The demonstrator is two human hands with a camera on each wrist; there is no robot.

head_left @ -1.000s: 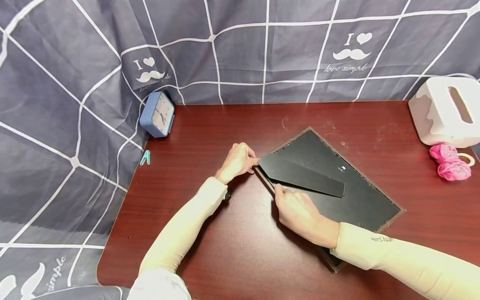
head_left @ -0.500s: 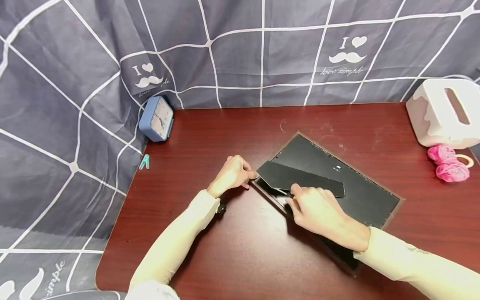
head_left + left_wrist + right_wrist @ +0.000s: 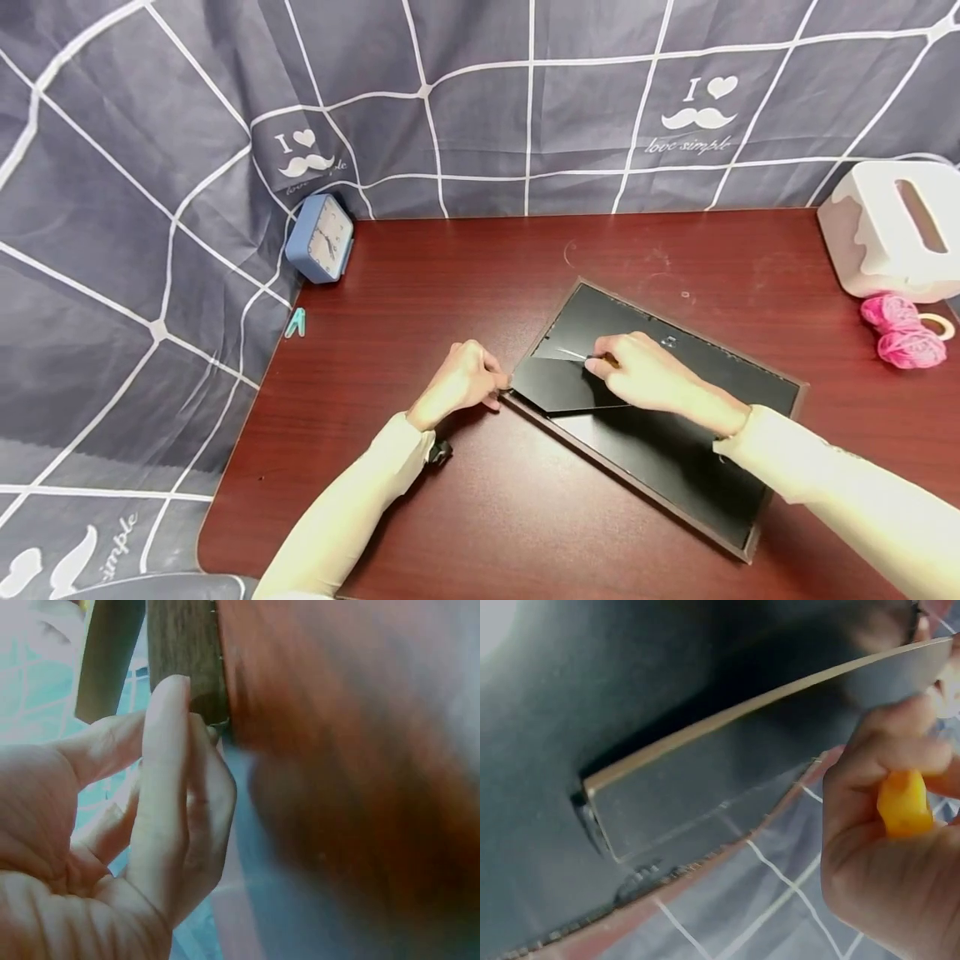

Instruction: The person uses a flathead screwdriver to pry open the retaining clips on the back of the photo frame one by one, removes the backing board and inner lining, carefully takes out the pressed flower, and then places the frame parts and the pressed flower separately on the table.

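A picture frame (image 3: 675, 525) with a brown wooden rim lies back side up on the table in the head view. Its black backing board (image 3: 697, 467) carries a black stand flap (image 3: 562, 383), slightly raised. My left hand (image 3: 467, 375) pinches the frame's left corner; in the left wrist view its fingertips (image 3: 171, 694) lie against the wood. My right hand (image 3: 652, 375) is over the flap, gripping a tool with a yellow handle (image 3: 904, 806). A thin pale shaft (image 3: 570, 353) points left from that hand, over the board beyond the flap. The tool's exact kind is unclear.
A blue alarm clock (image 3: 321, 239) and a teal clip (image 3: 296, 322) are at the table's left. At the right stand a white tissue box (image 3: 892, 229), pink yarn (image 3: 907, 333) and a tan ring (image 3: 937, 326). A grey checked curtain (image 3: 487, 108) hangs behind.
The frame has turned on the table, its left corner drawn toward me with my left hand. My right hand has moved with the tool from the near rim to the flap's far side.
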